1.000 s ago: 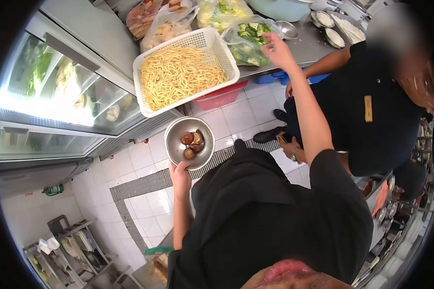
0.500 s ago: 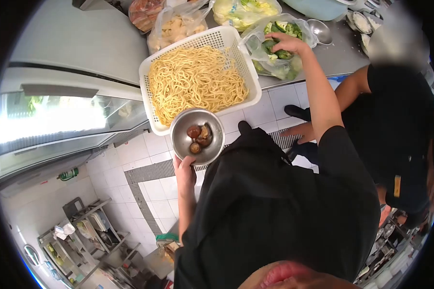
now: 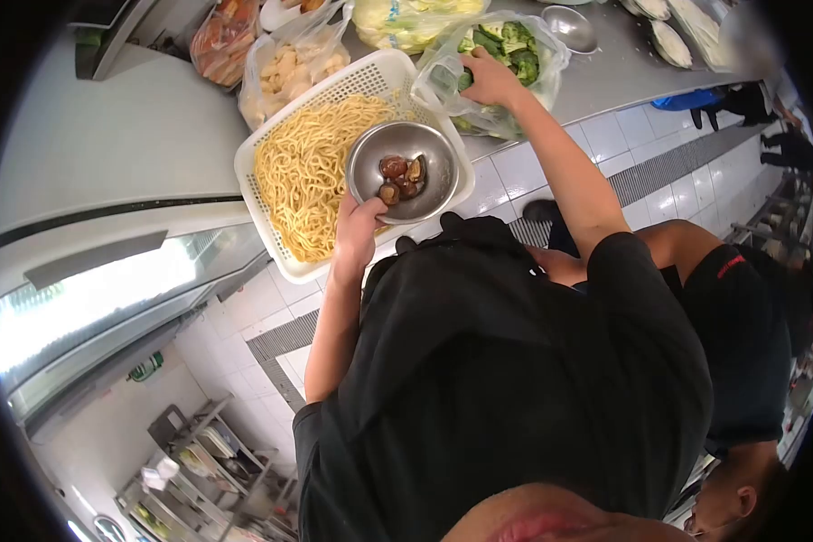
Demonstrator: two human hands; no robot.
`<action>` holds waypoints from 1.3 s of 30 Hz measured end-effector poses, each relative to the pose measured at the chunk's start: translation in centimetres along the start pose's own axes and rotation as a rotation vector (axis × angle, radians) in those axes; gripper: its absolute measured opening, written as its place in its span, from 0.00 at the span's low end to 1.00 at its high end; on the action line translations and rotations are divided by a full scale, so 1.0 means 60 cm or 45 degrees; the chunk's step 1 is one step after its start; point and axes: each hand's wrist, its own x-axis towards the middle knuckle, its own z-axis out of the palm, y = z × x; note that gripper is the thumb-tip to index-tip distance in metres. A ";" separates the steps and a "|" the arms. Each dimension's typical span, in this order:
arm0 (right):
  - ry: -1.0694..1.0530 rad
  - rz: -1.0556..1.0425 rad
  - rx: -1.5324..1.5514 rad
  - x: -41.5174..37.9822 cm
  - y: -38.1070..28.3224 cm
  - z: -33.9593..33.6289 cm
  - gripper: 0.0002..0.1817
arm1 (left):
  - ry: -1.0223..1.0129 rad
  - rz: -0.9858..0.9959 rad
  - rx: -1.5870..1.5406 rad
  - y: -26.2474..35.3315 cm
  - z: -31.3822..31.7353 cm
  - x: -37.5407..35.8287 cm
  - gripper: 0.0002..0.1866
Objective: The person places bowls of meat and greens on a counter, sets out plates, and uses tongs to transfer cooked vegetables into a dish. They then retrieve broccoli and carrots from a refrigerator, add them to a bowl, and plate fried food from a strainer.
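Observation:
My left hand (image 3: 360, 229) grips the near rim of a steel bowl (image 3: 434, 194), which holds several brown mushroom-like pieces (image 3: 403, 177). The bowl is above the right part of a white perforated basket (image 3: 285, 267) full of yellow noodles (image 3: 300, 181). My right hand (image 3: 492, 79) reaches into an open clear plastic bag (image 3: 551, 86) of broccoli and green pieces (image 3: 519, 54). Its fingers are bent down into the bag, and their tips are partly hidden, so what they touch cannot be made out.
Bags of pale chunks (image 3: 289, 72), orange-red food (image 3: 228, 41) and leafy vegetables (image 3: 406, 20) line the counter (image 3: 605, 68). A steel ladle (image 3: 571, 29) lies beyond the broccoli bag. A glass-fronted fridge (image 3: 99, 280) stands left. A co-worker in black (image 3: 741, 334) is close on the right.
The bowl in my left hand has moved right and further over the noodle basket. My right hand remains at the broccoli bag. The co-worker has shifted, and the camera view has turned.

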 end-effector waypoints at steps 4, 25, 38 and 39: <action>0.034 0.069 0.126 -0.008 0.010 -0.038 0.33 | -0.112 0.029 0.010 0.032 0.022 0.022 0.25; -0.064 -0.446 0.561 -0.137 -0.273 -0.096 0.43 | -0.246 0.265 -0.189 0.041 0.027 0.080 0.24; 0.067 -0.656 0.440 -0.115 -0.255 -0.074 0.19 | -0.199 0.225 -0.300 0.013 -0.003 0.053 0.30; 0.068 -0.659 0.431 -0.120 -0.259 -0.076 0.19 | -0.203 0.230 -0.306 0.012 -0.002 0.054 0.30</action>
